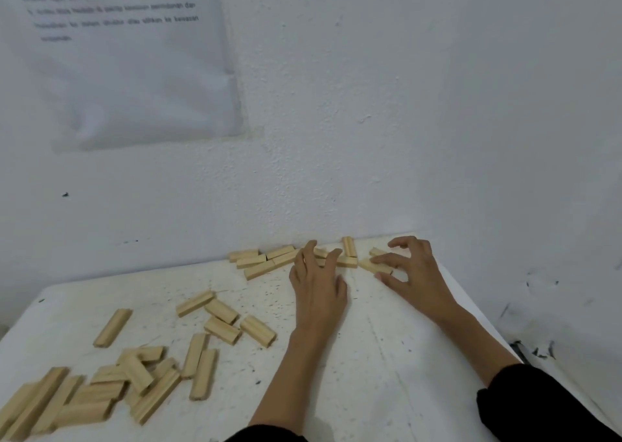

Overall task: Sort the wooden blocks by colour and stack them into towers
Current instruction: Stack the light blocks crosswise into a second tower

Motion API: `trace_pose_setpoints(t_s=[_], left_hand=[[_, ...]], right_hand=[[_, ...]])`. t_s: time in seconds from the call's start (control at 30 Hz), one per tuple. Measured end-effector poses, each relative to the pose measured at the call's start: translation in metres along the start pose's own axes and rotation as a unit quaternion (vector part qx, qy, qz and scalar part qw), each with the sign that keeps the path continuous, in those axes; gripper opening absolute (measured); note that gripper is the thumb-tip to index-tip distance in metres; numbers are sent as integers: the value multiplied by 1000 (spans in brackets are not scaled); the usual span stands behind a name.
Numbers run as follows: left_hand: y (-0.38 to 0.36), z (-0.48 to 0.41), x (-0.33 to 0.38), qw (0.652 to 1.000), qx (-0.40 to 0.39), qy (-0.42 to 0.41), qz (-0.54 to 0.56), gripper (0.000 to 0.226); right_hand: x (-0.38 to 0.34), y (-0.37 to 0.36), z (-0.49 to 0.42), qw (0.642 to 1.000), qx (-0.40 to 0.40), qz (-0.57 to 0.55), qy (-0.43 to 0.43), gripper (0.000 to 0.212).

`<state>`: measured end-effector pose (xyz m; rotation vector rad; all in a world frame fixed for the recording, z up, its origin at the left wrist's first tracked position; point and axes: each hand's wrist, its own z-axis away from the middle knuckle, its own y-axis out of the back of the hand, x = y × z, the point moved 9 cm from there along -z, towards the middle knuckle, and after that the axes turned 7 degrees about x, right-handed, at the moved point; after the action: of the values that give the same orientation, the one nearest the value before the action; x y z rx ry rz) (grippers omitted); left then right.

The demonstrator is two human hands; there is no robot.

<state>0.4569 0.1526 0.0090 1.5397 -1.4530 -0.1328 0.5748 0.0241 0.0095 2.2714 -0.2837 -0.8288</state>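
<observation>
The only writing I could find from my station was on a white sheet of paper (134,71) stuck to the wall (404,105) at the upper left. It carried five lines of small dark print, the lower ones indented like list items. The feed blurred them too much for me to read properly. The third line seemed to end in "dan" and the fourth in "ke kawasan", though I could not be sure of either.

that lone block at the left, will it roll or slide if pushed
The lone block lies flat on a long face, so it would probably slide, not roll. It looks like solid wood, so likely stiff and light.
</observation>
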Motion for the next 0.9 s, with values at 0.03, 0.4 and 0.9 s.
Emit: trace_pose_setpoints(t_s=[0.03, 0.4, 0.9], left_hand=[[-1, -1, 0, 1000, 1, -2, -2, 45], [-8, -2, -5, 1000, 6, -8, -20, 43], [-10, 1, -1, 996, 19, -41, -78, 40]], right_hand=[[-3, 1, 1, 1000, 4, -13, 16, 22], [-14, 2, 3, 993, -44, -112, 11, 30], [5, 4, -1, 999, -16, 17, -23, 73]])
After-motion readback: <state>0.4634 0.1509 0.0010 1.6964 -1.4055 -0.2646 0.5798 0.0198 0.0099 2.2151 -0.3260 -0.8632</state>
